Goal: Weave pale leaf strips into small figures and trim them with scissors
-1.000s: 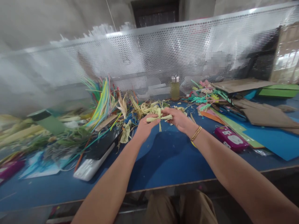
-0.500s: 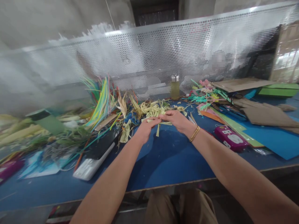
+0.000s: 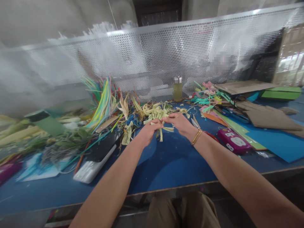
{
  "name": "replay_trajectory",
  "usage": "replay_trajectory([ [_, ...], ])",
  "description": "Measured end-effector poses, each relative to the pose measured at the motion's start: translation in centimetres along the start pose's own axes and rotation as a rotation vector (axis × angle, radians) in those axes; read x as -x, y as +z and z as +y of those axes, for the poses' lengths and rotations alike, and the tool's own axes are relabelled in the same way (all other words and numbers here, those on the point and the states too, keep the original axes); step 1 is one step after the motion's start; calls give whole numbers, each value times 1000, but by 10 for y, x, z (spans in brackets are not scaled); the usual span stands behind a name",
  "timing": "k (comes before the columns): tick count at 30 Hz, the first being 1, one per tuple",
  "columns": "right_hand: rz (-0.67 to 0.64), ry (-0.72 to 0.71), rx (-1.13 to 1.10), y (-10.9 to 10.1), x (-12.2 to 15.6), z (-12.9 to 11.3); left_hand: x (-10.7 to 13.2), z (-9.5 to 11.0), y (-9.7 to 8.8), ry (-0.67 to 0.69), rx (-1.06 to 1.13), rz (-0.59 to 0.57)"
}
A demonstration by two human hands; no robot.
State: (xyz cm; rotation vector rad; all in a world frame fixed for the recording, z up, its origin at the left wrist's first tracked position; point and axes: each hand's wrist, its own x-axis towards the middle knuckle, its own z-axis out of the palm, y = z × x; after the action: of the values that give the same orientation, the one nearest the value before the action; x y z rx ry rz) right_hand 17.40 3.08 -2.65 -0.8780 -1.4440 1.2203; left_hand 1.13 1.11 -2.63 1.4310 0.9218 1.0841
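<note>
My left hand [image 3: 148, 131] and my right hand [image 3: 178, 123] meet over the blue table [image 3: 171, 161], fingers pinched on a small bundle of pale yellow strips [image 3: 163, 129]. Loose ends of the strips hang down between the hands. A gold bracelet [image 3: 196, 137] circles my right wrist. Just behind the hands lies a heap of the same pale yellow strips [image 3: 154, 111].
Coloured strips [image 3: 103, 101] and dried husks pile up at the left. A white and black device [image 3: 95, 161] lies left of my left arm. A magenta power strip [image 3: 232, 141], cardboard sheets [image 3: 268, 117], paper scraps [image 3: 209, 93] and a small bottle [image 3: 177, 88] stand before a perforated metal screen [image 3: 166, 53].
Both hands have lowered the bundle slightly toward the table and drawn closer together. The strip that was stretched sideways between them now hangs bunched under the fingers.
</note>
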Motion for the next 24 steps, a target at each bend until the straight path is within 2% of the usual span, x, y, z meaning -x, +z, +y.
replay_trajectory([
  [6,98,-65,-75,-12,-9,1,1,2,2,-63,261,2],
  [9,93,-75,-133,-14,-11,3,-1,0,2,-53,353,43],
  [14,32,-27,-127,-10,-6,-1,-5,-5,-5,-37,299,119],
  [17,9,9,-54,-11,-3,-7,-5,-6,-7,-76,255,93],
  [24,-118,-57,80,-12,-1,-10,0,-3,-3,-166,188,18],
])
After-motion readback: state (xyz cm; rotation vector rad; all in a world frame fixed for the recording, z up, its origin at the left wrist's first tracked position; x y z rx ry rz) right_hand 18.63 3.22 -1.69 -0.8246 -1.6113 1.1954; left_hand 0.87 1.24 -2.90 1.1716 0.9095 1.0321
